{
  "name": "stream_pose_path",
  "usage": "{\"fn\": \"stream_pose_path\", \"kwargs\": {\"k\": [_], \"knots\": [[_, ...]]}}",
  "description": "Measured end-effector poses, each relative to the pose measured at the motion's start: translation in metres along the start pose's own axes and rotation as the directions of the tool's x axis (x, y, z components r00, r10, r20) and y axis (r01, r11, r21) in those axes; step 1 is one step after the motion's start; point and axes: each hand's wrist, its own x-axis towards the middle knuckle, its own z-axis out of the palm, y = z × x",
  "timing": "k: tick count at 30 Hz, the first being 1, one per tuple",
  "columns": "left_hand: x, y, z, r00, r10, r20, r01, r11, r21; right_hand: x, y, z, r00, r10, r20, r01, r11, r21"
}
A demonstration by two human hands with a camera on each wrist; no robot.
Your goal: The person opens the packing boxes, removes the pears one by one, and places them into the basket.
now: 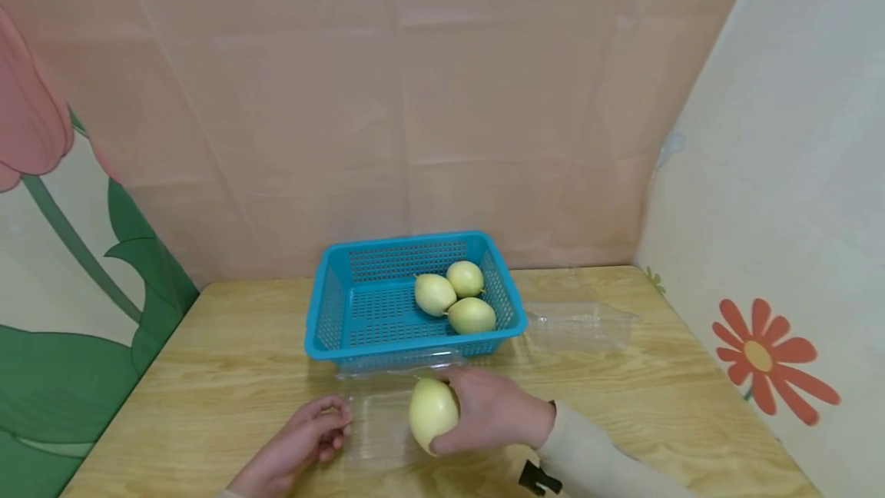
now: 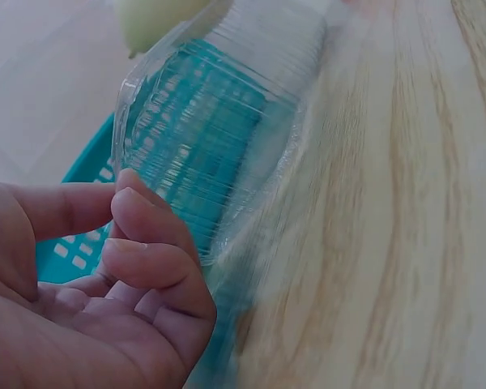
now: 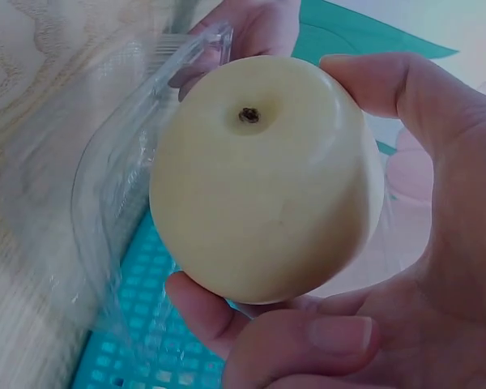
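Observation:
My right hand (image 1: 487,410) grips a pale yellow pear (image 1: 433,412) over a clear plastic clamshell box (image 1: 376,433). In the right wrist view, thumb and fingers hold the pear (image 3: 263,186) round its sides, its dark-centred end towards the camera. At the box's left side, my left hand (image 1: 307,440) pinches the rim between thumb and index finger, as the left wrist view shows at the box edge (image 2: 123,146). The box's raised lid (image 1: 401,362) leans by the front of the blue basket. Part of the box is hidden behind the right hand and the pear.
The blue perforated basket (image 1: 415,350) stands at the back of the wooden table (image 1: 228,375) with several pears, one of them a front pear (image 1: 472,316), in its right half. Another clear plastic box (image 1: 581,327) lies to its right. A pinkish cloth (image 1: 276,137) hangs behind.

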Motion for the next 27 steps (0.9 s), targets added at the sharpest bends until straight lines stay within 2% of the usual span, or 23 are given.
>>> {"fn": "stream_pose_path", "kwargs": {"k": [13,23,27], "knots": [[-0.004,-0.002,-0.008,1.0,0.015,0.012,-0.014,1.0,-0.009,-0.012,0.011,-0.019,0.999,-0.034,0.04,0.034,0.999,-0.002],[-0.005,-0.001,-0.012,1.0,0.005,0.007,-0.005,1.0,-0.008,-0.024,0.03,-0.04,0.998,0.026,0.062,-0.024,0.999,-0.027],[-0.005,0.001,-0.012,1.0,0.0,0.003,0.0,1.0,-0.009,-0.026,0.031,-0.057,0.997,0.058,0.055,-0.055,0.997,-0.05]]}}
